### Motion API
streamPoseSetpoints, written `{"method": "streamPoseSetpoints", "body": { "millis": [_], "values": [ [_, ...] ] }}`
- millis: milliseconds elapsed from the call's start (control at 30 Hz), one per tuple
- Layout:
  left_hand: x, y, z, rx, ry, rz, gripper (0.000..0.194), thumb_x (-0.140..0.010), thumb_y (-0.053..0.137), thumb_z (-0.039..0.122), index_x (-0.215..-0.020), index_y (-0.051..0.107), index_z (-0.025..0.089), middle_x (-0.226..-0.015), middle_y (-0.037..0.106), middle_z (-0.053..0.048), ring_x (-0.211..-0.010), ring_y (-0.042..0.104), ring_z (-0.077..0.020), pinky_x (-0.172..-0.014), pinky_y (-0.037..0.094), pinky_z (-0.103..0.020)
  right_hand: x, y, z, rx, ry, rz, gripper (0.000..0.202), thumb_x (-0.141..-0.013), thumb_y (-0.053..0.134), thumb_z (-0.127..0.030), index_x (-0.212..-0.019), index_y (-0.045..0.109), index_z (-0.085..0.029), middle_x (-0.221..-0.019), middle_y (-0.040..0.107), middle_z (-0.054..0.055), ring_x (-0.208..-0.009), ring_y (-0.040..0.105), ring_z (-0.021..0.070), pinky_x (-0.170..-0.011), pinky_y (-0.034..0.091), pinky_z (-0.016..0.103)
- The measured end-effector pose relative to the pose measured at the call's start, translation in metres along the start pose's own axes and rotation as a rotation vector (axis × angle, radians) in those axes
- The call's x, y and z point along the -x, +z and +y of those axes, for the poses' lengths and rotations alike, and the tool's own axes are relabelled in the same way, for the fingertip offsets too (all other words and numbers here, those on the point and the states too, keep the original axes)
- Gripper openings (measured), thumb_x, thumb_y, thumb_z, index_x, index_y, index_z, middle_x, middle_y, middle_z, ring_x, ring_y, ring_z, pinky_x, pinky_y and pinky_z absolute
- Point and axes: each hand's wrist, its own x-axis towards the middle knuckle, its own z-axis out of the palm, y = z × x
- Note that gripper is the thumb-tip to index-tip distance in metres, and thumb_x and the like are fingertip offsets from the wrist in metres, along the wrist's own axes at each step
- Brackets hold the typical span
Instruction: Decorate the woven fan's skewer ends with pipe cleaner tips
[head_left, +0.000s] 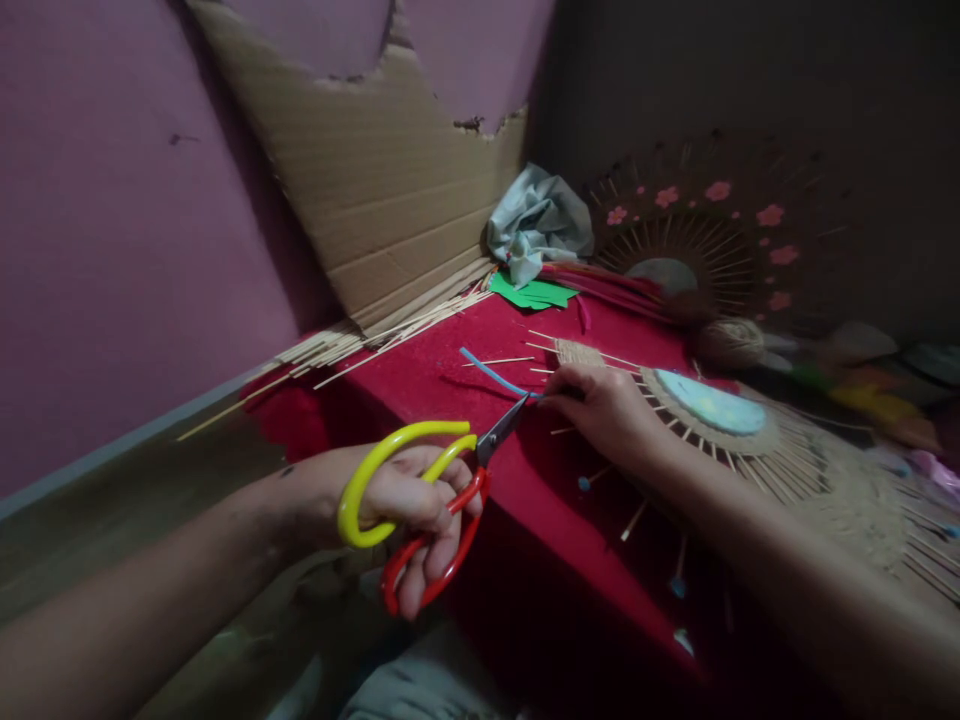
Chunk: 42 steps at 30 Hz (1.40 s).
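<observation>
Over the red surface (420, 385), left hand (409, 500): gripping scissors (487, 450), fingers (416, 580) curled through smooth yellow and red loops.
Blue strip (487, 370): thin, slightly curved, at the dark blade tips.
Right hand (607, 405): fingers (562, 390) pinched closed on the strip's end.
Fan-shaped piece (757, 455): radiating sticks, coarse tan weave, pale-blue rounded panel.
Surface: spread with red cloth, strewn with loose sticks (405, 335), green sheets (532, 292), crumpled grey cloth (540, 225).
Room: pink wall (135, 200), torn corrugated cardboard (375, 180), dim flowered fan (675, 235).
</observation>
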Motion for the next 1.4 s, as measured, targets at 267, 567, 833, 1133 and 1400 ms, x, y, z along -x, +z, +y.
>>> {"method": "streamPoseSetpoints", "body": {
  "millis": [267,567,833,1133,1400],
  "values": [
    [0.003,0.000,0.011,-0.105,0.014,0.020,0.025,-0.075,0.049,0.011,-0.099,0.055,0.016,-0.061,0.064,-0.002,-0.046,0.063,-0.0179,-0.043,0.050,-0.026,0.002,0.000,0.000,-0.013,0.000,-0.004,0.007,-0.074,0.064,-0.014,-0.072,0.066,-0.020,-0.070,0.067,0.000,-0.066,0.059,0.0138,-0.064,0.043,0.028],
    [-0.006,-0.019,0.001,-0.069,0.058,-0.025,0.013,-0.080,0.054,0.018,-0.093,0.050,0.018,-0.059,0.056,0.003,-0.038,0.054,-0.0098,-0.032,0.040,-0.015,0.004,0.000,-0.001,-0.037,-0.006,-0.003,0.008,-0.074,0.064,-0.012,-0.071,0.065,-0.019,-0.069,0.066,-0.001,-0.064,0.058,0.0122,-0.063,0.043,0.026],
    [-0.010,-0.020,0.005,-0.080,0.026,-0.063,0.012,-0.082,0.056,0.027,-0.082,0.052,0.016,-0.053,0.052,0.004,-0.032,0.049,-0.0073,-0.030,0.035,-0.013,0.002,0.001,0.001,-0.037,-0.004,-0.030,0.007,-0.075,0.064,-0.013,-0.072,0.065,-0.019,-0.069,0.066,0.000,-0.065,0.058,0.0124,-0.063,0.044,0.027],
    [-0.016,-0.024,0.018,-0.231,-0.066,-0.066,0.049,-0.083,0.051,0.040,-0.042,0.047,0.014,-0.030,0.042,-0.002,-0.025,0.045,-0.0113,-0.026,0.029,-0.017,0.004,0.007,0.004,0.002,-0.020,-0.066,0.006,-0.074,0.065,-0.013,-0.072,0.066,-0.018,-0.066,0.065,-0.001,-0.063,0.058,0.0118,-0.062,0.041,0.026],
    [-0.019,-0.028,0.014,-0.242,-0.045,-0.053,0.056,-0.085,0.051,0.044,-0.038,0.038,0.016,-0.026,0.036,-0.001,-0.022,0.037,-0.0080,-0.025,0.020,-0.017,0.005,0.008,0.005,-0.015,0.006,-0.070,0.005,-0.075,0.064,-0.015,-0.072,0.066,-0.019,-0.067,0.065,0.000,-0.063,0.058,0.0121,-0.062,0.042,0.028]
  ]
}}
